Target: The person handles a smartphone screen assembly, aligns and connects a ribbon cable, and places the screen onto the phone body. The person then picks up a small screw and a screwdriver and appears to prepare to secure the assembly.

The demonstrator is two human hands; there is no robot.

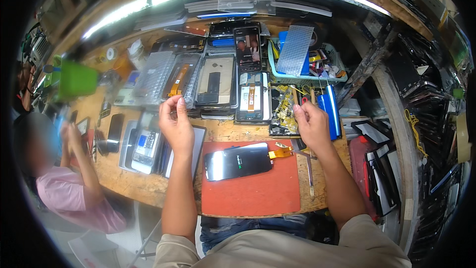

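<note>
My left hand (177, 125) is raised over the near side of the parts rows, its fingers curled with thumb and fingertips together. Whatever it may hold is too small to make out. Behind those fingertips lies a phone screen panel with an orange ribbon cable (177, 83). My right hand (312, 125) is closed at the right edge of a tray of small yellow parts and tools (282, 109); its grip is hidden. Between my forearms, a lit black phone screen (239, 162) lies on a red mat (250, 198). An orange flex cable (281, 154) extends from its right end.
Tweezers (311, 178) lie right of the mat. Phones and screen panels crowd the bench behind, with a phone playing video (247, 48) propped up. A basket (317, 75) holds mixed items. A blue roll (328, 109) stands beside my right hand. Someone in pink (62, 193) sits at left.
</note>
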